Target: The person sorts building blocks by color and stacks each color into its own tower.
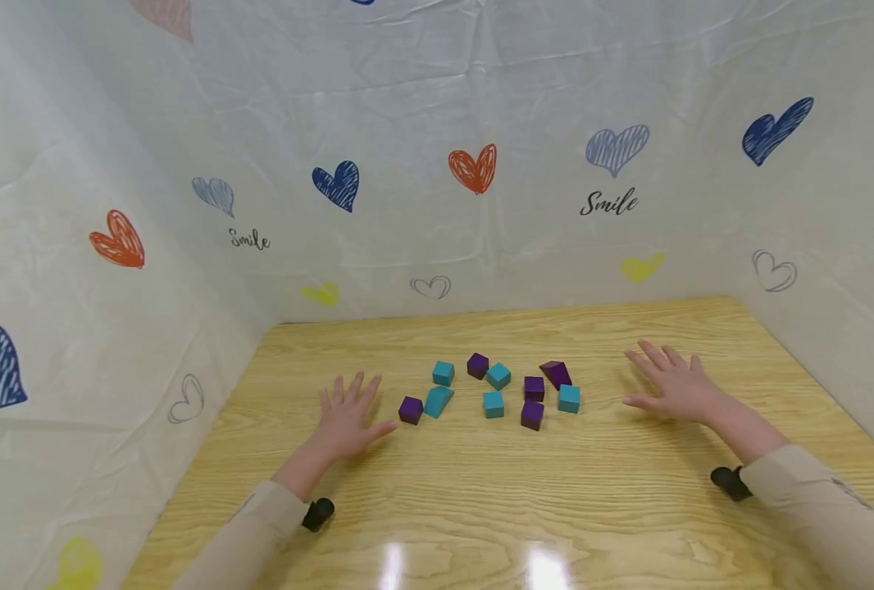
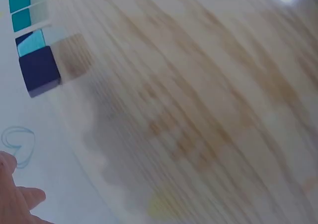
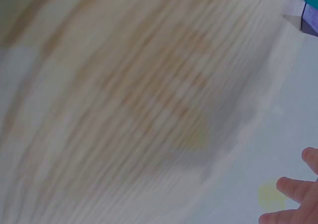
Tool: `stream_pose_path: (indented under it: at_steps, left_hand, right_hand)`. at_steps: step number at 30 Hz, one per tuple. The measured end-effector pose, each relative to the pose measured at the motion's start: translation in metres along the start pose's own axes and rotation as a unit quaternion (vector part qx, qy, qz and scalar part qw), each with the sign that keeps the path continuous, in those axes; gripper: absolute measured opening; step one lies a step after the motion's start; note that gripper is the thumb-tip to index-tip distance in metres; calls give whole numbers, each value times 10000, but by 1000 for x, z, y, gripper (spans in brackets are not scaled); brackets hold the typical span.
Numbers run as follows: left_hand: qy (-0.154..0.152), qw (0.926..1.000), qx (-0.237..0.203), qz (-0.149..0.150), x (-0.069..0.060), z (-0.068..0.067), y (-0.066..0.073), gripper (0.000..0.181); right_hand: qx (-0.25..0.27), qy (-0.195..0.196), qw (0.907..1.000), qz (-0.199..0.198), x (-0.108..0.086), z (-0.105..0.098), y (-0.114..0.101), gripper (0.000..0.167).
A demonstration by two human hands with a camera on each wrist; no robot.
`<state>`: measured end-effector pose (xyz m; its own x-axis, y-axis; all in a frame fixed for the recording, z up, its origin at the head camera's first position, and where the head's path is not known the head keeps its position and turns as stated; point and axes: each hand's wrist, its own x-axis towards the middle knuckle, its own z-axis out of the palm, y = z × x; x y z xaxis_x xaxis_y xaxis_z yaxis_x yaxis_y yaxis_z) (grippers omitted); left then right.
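Several purple and light-blue blocks lie loosely grouped mid-table. My left hand [image 1: 346, 422] has its fingers spread and holds nothing; its thumb is nearest a purple cube [image 1: 411, 410], with a light-blue wedge [image 1: 438, 401] just beyond. That purple cube [image 2: 39, 71] shows at upper left in the left wrist view, apart from the fingertips. My right hand [image 1: 676, 389], also spread and holding nothing, is right of the group, nearest a light-blue cube [image 1: 569, 399] and a purple wedge [image 1: 557, 374]. Part of the right hand [image 3: 298, 199] shows at the right wrist view's lower right.
The wooden table [image 1: 437, 508] meets a white sheet [image 1: 407, 106] printed with hearts and "Smile" at its back and sides. Other cubes, such as a light-blue one [image 1: 493, 404] and a purple one [image 1: 532, 415], stand between the hands.
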<state>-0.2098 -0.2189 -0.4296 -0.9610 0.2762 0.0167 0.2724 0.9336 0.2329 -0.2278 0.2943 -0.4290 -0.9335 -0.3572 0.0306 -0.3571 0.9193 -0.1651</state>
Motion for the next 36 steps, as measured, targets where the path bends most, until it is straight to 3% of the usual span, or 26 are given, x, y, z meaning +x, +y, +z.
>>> stream_pose_path:
  at_steps: [7, 13, 17, 23, 29, 36]
  left_hand:
    - [47, 9992, -136, 380, 15, -1, 29, 77]
    - [210, 9968, -369, 674, 29, 3, 56, 69]
    - [177, 9959, -594, 657, 37, 6, 73, 65]
    - [-9, 9918, -1118, 613, 44, 7, 97, 61]
    - [-176, 9798, -1905, 576, 53, 15, 111, 57]
    - [-453, 9654, -2564, 165, 60, 28, 120, 56]
  right_hand:
    - [310, 175, 9982, -490, 14, -2, -25, 77]
    - [1113, 134, 9919, -604, 30, -2, -51, 76]
    - [1371, 65, 9882, -681, 37, -3, -73, 70]
    - [1339, 197, 9838, -1179, 50, 0, -107, 53]
    - [1482, 86, 9796, -1355, 64, 7, -132, 39]
    - [1738, -169, 9774, -1191, 76, 17, -152, 33]
